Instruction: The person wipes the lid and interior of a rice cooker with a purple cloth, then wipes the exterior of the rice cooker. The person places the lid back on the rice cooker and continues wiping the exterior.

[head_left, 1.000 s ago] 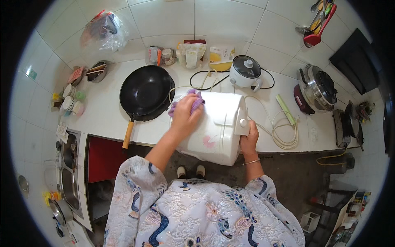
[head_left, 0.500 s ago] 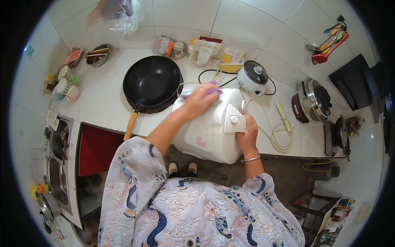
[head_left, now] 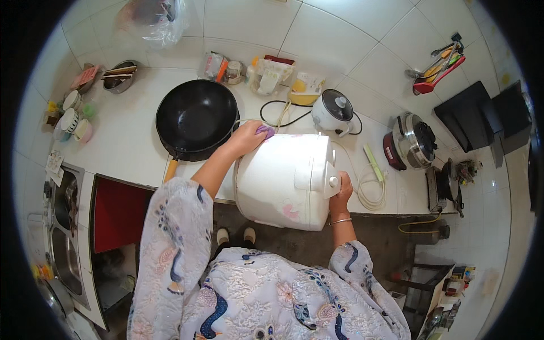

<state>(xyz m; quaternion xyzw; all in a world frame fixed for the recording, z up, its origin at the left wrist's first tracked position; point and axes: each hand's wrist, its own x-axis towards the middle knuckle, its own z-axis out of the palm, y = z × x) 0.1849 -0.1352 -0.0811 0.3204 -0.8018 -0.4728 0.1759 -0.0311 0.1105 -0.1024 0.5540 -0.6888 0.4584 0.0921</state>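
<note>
A white rice cooker [head_left: 277, 181] with pink flower prints is tipped onto its side at the counter's front edge, jutting partly over it. My left hand [head_left: 249, 137] holds a bunched purple cloth [head_left: 265, 131] against the cooker's far upper side, near its base end. On the other end, my right hand [head_left: 341, 195] has its fingers wrapped around the cooker beside the panel with a round button [head_left: 333, 181]. The underside of the cooker is hidden. Just left of it lies a black wok [head_left: 197, 116], its wooden handle [head_left: 171, 170] pointing toward me.
Behind the cooker are a small white electric pot [head_left: 333, 110], food bags [head_left: 273, 76] and a jar [head_left: 234, 72]. A coiled white cord [head_left: 371, 195] lies to the right, before a metal pressure cooker [head_left: 416, 139]. A sink [head_left: 67, 255] is at the left.
The rice cooker has rolled so more of its side faces up. My left hand with the cloth has shifted left along it. The whole view has moved slightly.
</note>
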